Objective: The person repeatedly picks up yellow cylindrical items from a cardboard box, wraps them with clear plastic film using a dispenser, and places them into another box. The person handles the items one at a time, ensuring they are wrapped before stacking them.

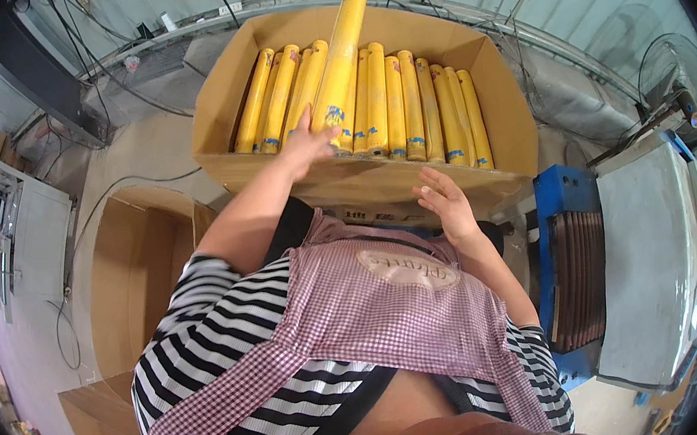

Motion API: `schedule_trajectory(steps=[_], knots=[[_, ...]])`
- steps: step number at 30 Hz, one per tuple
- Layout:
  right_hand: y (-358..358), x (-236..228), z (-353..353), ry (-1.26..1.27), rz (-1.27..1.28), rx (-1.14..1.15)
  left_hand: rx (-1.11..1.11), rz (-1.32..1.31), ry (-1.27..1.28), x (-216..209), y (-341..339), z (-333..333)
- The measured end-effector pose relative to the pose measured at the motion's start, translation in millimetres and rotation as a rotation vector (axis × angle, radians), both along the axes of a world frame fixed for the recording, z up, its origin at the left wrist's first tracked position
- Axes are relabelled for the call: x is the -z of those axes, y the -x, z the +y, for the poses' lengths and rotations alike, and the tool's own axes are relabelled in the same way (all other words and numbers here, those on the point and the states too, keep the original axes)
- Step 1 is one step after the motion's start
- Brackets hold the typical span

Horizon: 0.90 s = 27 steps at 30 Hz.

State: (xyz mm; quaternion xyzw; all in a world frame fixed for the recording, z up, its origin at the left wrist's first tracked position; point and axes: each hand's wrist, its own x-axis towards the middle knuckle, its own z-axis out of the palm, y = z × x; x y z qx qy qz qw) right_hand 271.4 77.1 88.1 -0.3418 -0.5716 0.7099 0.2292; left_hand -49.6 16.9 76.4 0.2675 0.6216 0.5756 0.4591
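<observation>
A large open cardboard box (213, 121) stands in front of me, with several yellow rolls (394, 105) upright in it side by side. Small blue marks show near their lower ends. One yellow roll (342, 51) rises well above the others and leans to the right at its top. My left hand (305, 149) is closed on this roll near its lower end, at the box's near edge. My right hand (444, 200) is held open just in front of the box, fingers apart and holding nothing.
Open empty cardboard boxes (126, 268) stand at my left. At my right is a blue machine (564, 184) with dark ribbed bellows and a grey panel (650, 260). Cables (164, 180) run across the floor and along the back wall. A fan (672, 73) stands far right.
</observation>
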Motion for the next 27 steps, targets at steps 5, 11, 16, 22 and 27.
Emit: schedule_trajectory(steps=[5, 11, 16, 22, 27], knots=[[-20, 11, -7, 0.057, -0.003, -0.014, 0.048, 0.913, 0.250, 32, 41, 39], [-51, 33, 0, 0.043, -0.083, 0.211, 0.383, 1.253, 0.285, 9, 2, -50], [-118, 94, 21, -0.661, -0.419, 0.295, 0.348, 1.424, 0.339, 5, -25, -86], [-49, 79, 69, -1.513, -0.801, 0.096, 0.332, 1.329, 0.373, 35, -19, -152], [-45, 132, 123, -1.179, -1.380, -0.111, 0.352, 1.040, 0.665, 59, -35, -222]])
